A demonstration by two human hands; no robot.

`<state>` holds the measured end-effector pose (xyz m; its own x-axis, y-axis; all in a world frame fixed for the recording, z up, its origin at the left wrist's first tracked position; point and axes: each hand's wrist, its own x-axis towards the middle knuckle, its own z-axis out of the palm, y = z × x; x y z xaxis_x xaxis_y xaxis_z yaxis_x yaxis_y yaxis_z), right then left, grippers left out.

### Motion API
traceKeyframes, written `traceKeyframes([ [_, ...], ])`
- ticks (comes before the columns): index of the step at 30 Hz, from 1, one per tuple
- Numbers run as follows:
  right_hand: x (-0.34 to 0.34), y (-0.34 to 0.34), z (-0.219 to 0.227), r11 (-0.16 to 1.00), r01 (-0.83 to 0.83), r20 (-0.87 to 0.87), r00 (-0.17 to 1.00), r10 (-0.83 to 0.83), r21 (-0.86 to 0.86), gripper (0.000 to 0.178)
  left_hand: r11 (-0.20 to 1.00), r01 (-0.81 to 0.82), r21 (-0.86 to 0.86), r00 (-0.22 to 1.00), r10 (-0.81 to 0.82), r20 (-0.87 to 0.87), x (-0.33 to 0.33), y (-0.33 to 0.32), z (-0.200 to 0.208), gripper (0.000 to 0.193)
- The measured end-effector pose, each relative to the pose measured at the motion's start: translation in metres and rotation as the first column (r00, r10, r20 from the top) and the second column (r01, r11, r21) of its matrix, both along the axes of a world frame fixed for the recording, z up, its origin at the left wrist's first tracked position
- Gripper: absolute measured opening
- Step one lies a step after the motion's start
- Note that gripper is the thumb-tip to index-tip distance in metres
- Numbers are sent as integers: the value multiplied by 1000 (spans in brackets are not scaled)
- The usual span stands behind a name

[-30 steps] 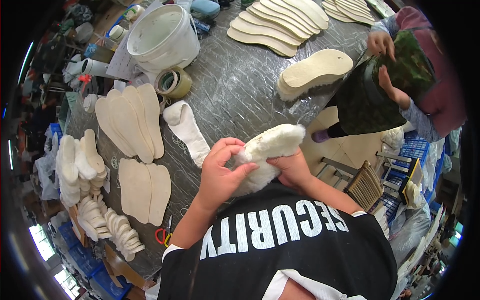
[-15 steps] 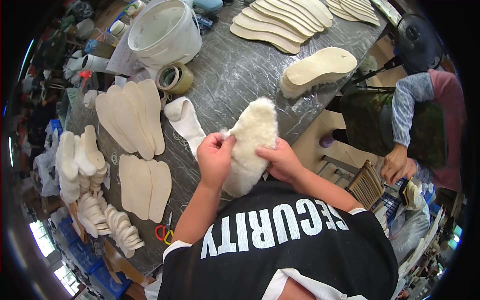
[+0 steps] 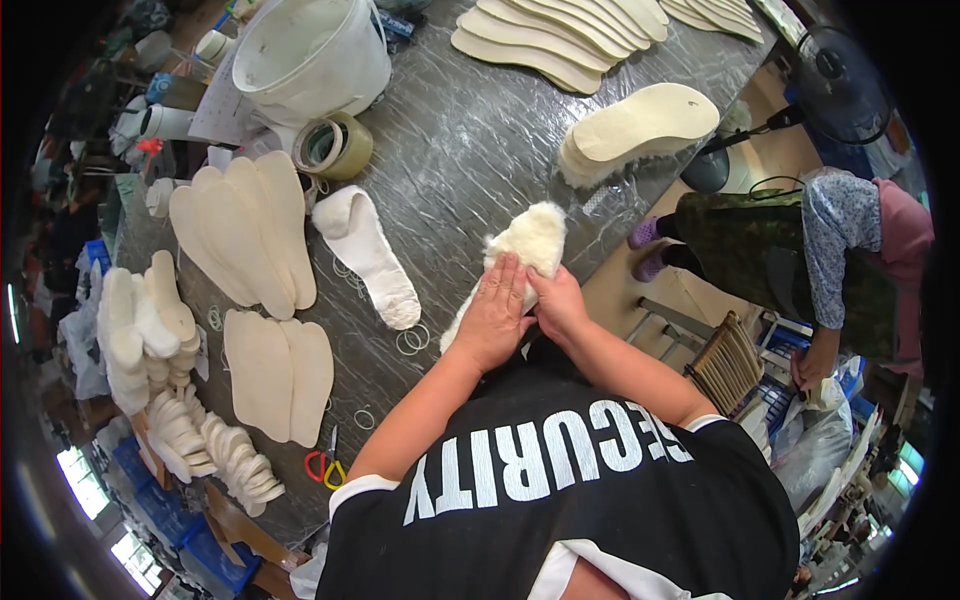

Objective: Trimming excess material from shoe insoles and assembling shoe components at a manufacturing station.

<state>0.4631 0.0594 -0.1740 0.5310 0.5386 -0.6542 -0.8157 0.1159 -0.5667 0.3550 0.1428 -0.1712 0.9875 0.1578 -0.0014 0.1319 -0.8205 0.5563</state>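
A cream fleece insole (image 3: 532,236) lies at the table's near edge in front of me, fluffy side up. My left hand (image 3: 492,308) rests flat across its middle, fingers stretched out. My right hand (image 3: 560,305) grips its right side, the thumb on the fleece; its other fingers are mostly hidden. Left of my hands, apart from them, lies a white insole (image 3: 368,258) with its far end curled over. Several thin rubber bands (image 3: 412,338) lie close to its near end.
Flat beige insoles fan out at left (image 3: 245,235), with a smaller group (image 3: 278,375) nearer. A white bucket (image 3: 315,75), tape rolls (image 3: 340,148), scissors (image 3: 326,470) and an insole stack (image 3: 640,130) are on the table (image 3: 450,140). At right, another person (image 3: 840,250) bends over near a wooden stool (image 3: 725,365).
My left hand has gone from pinching the fleece insole's edge to lying flat on it. The insole has come down onto the table. At right, the other person has moved.
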Motion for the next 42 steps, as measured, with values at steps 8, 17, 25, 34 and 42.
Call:
traceKeyframes([
  [8,32,-18,37,830,141,841,46,539,-539,53,978,-2,207,982,41,-184,1,-6,-5,81],
  [17,44,-10,14,508,5,411,-581,702,-861,56,974,-71,214,972,116,-203,7,-8,-2,87],
  [25,63,-8,29,467,-9,390,-564,728,-884,55,982,-60,179,968,101,-229,10,-3,10,99],
  [34,30,-45,-131,671,-303,693,43,719,-677,56,975,-33,218,955,95,-281,-8,-5,4,98],
  [42,20,-48,-172,846,-305,661,529,533,-438,58,967,-249,59,951,256,-172,2,2,16,69],
])
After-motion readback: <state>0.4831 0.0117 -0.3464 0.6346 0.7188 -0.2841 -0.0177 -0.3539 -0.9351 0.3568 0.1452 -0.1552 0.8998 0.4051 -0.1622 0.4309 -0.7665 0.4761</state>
